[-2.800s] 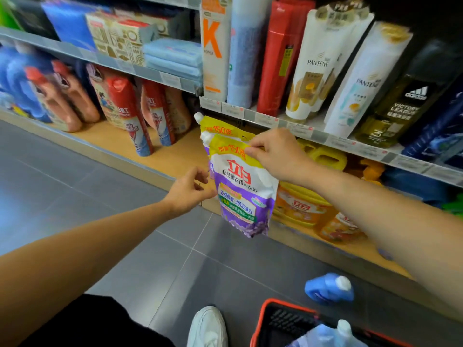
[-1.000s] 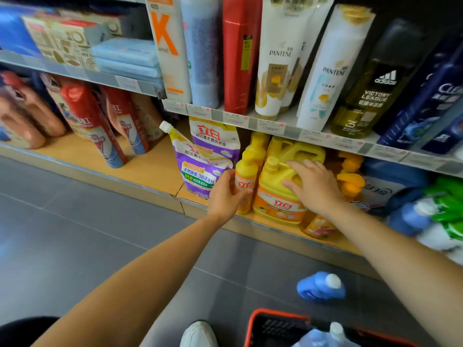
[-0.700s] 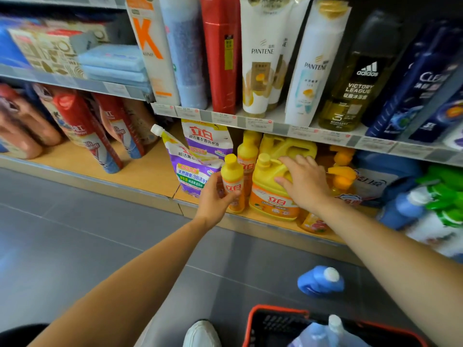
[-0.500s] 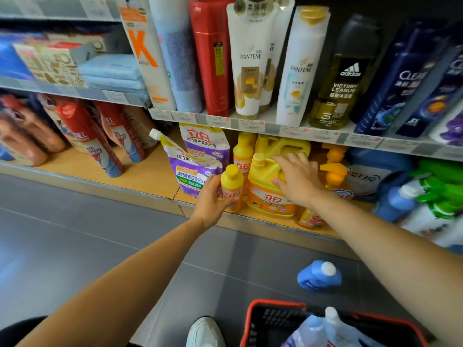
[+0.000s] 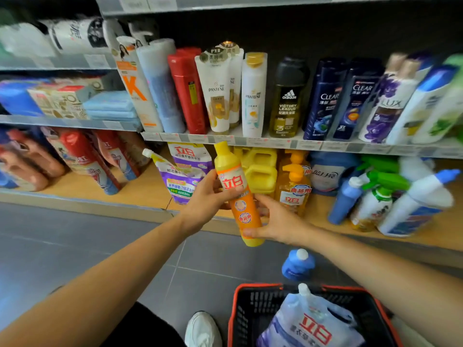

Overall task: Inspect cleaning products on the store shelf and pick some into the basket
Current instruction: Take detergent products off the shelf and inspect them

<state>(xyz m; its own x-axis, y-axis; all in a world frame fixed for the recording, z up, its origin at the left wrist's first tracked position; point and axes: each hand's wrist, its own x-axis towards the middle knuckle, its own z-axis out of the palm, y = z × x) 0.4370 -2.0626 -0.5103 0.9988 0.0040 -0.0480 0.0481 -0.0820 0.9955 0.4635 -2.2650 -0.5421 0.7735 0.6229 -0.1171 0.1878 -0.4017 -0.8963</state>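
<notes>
A slim yellow and orange detergent bottle [image 5: 236,194] is held upright in front of the bottom shelf, off the shelf board. My left hand [image 5: 209,196] grips its upper label from the left. My right hand [image 5: 274,219] holds its lower part from the right, thumb near the base. Below, at the frame's bottom edge, stands a black basket with a red rim [image 5: 246,311]; a blue and white refill pouch [image 5: 310,324] lies in it.
The bottom shelf [image 5: 140,194] carries purple refill pouches [image 5: 181,179], yellow jugs [image 5: 260,171], an orange pump bottle [image 5: 293,186] and spray bottles [image 5: 375,196]. Shampoo bottles [image 5: 253,96] line the shelf above. A blue bottle [image 5: 298,265] lies on the grey floor, and a white shoe [image 5: 203,329] is beside the basket.
My left hand has lifted the slim yellow bottle off the shelf and toward me. My right hand left the yellow jug and now holds the bottle's lower part. The view tilted up.
</notes>
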